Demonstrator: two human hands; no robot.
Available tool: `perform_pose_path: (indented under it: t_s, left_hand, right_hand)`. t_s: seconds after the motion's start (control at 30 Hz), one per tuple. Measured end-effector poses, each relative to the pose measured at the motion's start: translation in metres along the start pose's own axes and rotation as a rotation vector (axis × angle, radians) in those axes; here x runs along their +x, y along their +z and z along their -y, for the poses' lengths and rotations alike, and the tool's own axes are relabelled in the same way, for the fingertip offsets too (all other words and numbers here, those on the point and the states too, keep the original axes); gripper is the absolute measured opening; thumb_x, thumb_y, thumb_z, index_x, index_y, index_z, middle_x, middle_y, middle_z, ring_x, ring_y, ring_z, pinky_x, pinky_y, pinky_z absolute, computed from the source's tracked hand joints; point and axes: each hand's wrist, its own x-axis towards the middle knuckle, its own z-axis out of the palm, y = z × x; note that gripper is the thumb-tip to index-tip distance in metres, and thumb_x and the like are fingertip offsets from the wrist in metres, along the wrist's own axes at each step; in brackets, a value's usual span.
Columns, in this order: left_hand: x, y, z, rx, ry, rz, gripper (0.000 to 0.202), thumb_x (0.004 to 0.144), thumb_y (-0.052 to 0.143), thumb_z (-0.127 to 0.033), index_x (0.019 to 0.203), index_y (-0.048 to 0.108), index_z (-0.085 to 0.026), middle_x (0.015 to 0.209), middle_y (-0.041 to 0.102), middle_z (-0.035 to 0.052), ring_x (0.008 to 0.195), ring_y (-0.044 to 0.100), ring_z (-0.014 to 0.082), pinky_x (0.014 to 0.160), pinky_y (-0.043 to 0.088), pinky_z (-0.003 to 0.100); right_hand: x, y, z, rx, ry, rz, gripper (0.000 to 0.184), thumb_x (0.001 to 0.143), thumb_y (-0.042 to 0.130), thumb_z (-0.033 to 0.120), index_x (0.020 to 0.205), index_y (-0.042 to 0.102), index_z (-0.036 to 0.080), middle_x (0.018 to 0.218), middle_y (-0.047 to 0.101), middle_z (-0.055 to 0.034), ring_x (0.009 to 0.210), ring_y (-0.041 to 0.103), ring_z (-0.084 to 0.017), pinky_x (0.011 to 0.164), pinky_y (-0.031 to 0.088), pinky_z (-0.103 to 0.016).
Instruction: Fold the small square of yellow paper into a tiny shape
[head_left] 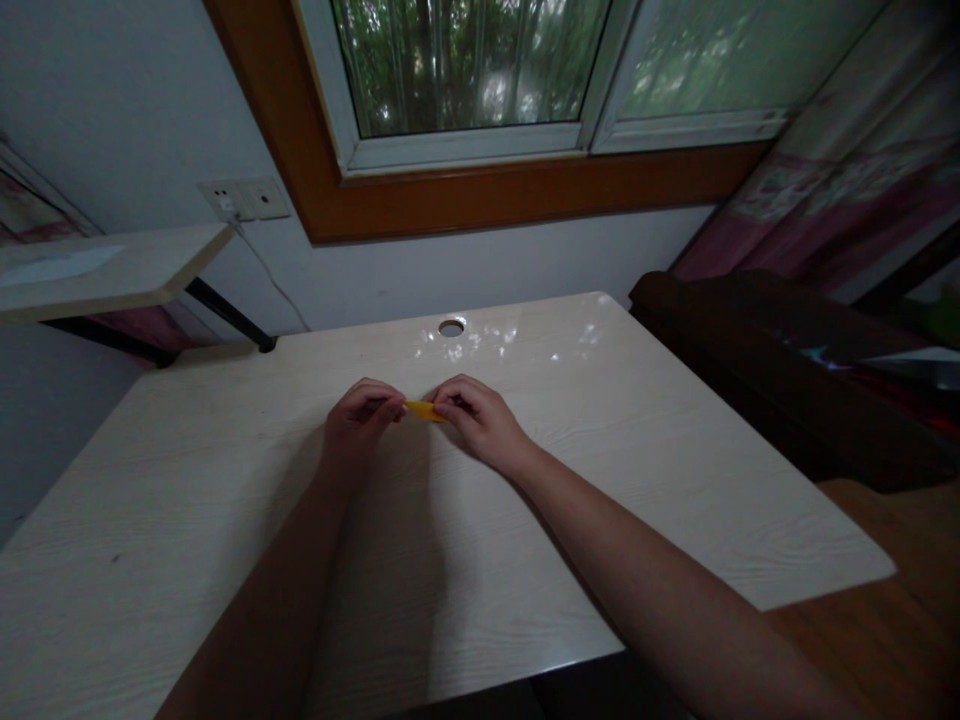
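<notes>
Between my two hands is a small, flat yellow piece [425,410], perhaps folded paper; its ends are hidden by my fingers. My left hand [361,420] pinches its left end between thumb and fingers. At the other end, my right hand [478,415] grips it the same way, thumb toward me. Both hands are close together over the middle of the pale wood-grain desk [525,520]. Whether the yellow piece touches the desktop I cannot tell.
A round cable hole [451,328] lies beyond my hands near the desk's back edge. A raised shelf [112,270] on black legs stands at the left. A cable [270,270] hangs from the wall socket [244,198]. Dark furniture [780,370] flanks the right side.
</notes>
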Motion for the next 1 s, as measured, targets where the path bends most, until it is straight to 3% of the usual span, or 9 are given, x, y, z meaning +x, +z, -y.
perform_pose_path:
  t_s: [0.17, 0.3, 0.53, 0.77, 1.0]
  left_hand:
    - [-0.002, 0.002, 0.005, -0.069, -0.089, 0.071, 0.024, 0.077, 0.074, -0.029, 0.098, 0.067, -0.019, 0.093, 0.063, 0.0043, 0.075, 0.064, 0.0128, 0.069, 0.055, 0.026]
    - [-0.001, 0.003, 0.007, -0.017, -0.039, 0.134, 0.019, 0.076, 0.075, -0.03, 0.092, 0.07, -0.019, 0.093, 0.062, 0.005, 0.084, 0.064, 0.0155, 0.073, 0.056, 0.028]
    - [0.001, 0.003, 0.007, 0.007, -0.051, 0.077, 0.023, 0.08, 0.071, -0.032, 0.099, 0.067, -0.02, 0.102, 0.06, 0.0057, 0.091, 0.063, 0.0161, 0.078, 0.057, 0.03]
    - [-0.003, 0.01, 0.005, -0.192, -0.264, 0.148, 0.037, 0.085, 0.065, -0.034, 0.116, 0.055, -0.018, 0.102, 0.067, 0.0081, 0.09, 0.068, 0.0181, 0.079, 0.059, 0.036]
    - [-0.002, 0.013, 0.003, -0.204, -0.266, 0.16, 0.044, 0.078, 0.073, -0.032, 0.115, 0.055, -0.018, 0.094, 0.071, 0.0048, 0.075, 0.07, 0.0152, 0.073, 0.059, 0.033]
  right_hand:
    - [0.0, 0.0, -0.001, -0.003, 0.007, 0.002, 0.011, 0.094, 0.052, 0.021, 0.091, 0.062, 0.021, 0.093, 0.065, -0.005, 0.088, 0.061, -0.016, 0.079, 0.048, -0.031]
    - [0.0, 0.001, -0.002, -0.013, -0.008, 0.003, 0.01, 0.094, 0.053, 0.022, 0.092, 0.063, 0.021, 0.095, 0.066, -0.0053, 0.089, 0.061, -0.017, 0.079, 0.049, -0.032]
    - [0.0, 0.001, -0.002, -0.024, -0.088, -0.06, 0.009, 0.093, 0.057, 0.024, 0.094, 0.066, 0.024, 0.099, 0.065, -0.0065, 0.095, 0.061, -0.019, 0.084, 0.051, -0.036]
    - [0.0, 0.0, -0.003, -0.073, -0.112, -0.142, 0.008, 0.09, 0.061, 0.023, 0.094, 0.068, 0.024, 0.098, 0.063, -0.0065, 0.094, 0.06, -0.019, 0.084, 0.051, -0.037]
    - [-0.001, 0.004, -0.007, -0.135, -0.181, -0.084, 0.011, 0.089, 0.061, 0.017, 0.094, 0.067, 0.025, 0.1, 0.062, -0.0058, 0.094, 0.06, -0.018, 0.083, 0.052, -0.034]
